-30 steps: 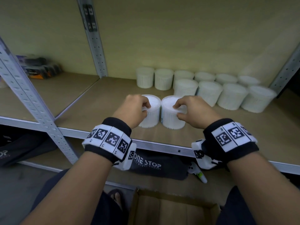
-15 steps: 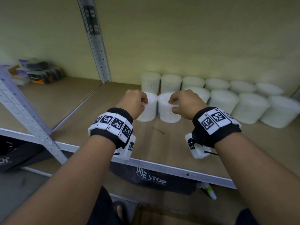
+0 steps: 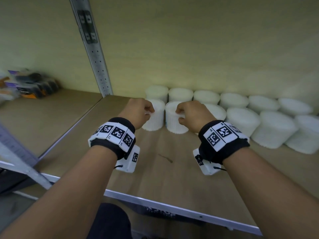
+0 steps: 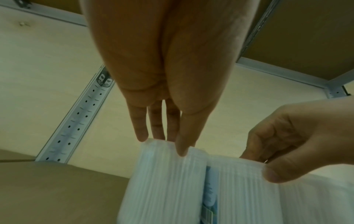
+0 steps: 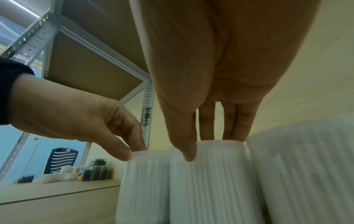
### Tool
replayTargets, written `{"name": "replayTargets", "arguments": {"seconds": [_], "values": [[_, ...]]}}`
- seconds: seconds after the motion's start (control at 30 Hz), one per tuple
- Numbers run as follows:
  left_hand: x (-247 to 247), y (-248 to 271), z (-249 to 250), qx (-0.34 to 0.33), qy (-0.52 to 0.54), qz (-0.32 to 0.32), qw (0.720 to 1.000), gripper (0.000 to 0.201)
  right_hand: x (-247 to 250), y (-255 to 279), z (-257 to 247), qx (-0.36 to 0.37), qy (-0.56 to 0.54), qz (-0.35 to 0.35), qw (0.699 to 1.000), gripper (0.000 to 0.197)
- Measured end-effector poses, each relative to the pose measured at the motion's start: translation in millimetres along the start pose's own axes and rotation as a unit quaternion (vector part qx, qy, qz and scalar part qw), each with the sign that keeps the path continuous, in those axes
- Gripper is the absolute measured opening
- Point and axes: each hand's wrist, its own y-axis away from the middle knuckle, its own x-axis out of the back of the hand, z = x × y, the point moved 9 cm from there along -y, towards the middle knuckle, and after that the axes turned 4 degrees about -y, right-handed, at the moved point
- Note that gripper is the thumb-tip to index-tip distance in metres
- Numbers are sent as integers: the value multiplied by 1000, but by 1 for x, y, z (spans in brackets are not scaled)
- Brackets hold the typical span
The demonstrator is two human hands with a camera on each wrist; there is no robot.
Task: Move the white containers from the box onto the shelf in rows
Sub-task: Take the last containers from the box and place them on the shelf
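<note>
Two ribbed white containers stand side by side on the wooden shelf (image 3: 155, 169). My left hand (image 3: 146, 111) pinches the top rim of the left container (image 3: 154, 121), thumb in front and fingers (image 4: 142, 134) behind, as the left wrist view shows. My right hand (image 3: 179, 114) grips the rim of the right container (image 3: 174, 125) in the same way, with its thumb (image 5: 188, 151) on the near side. Both containers sit at the left end of the second row (image 3: 274, 130), in front of the back row (image 3: 207, 97) along the wall.
A grey perforated upright (image 3: 96, 57) rises at the shelf's back left corner. Dark and orange packages (image 3: 32, 85) lie on the neighbouring shelf to the left. The metal front edge (image 3: 172, 206) runs below my forearms, with bare board between it and the containers.
Both hands have carried their containers away from the front edge, back against the rows. The view has risen, and the cardboard box below has dropped out of sight.
</note>
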Motion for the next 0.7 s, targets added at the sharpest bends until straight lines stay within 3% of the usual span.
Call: {"name": "replayTargets", "arguments": {"seconds": [0.4, 0.7], "values": [[-3, -5, 0, -11, 8, 10, 1000, 27, -3, 3, 2, 4, 6, 17, 1000, 38], [-8, -3, 10, -9, -85, -82, 993, 41, -4, 10, 3, 1, -12, -26, 1000, 50]]}}
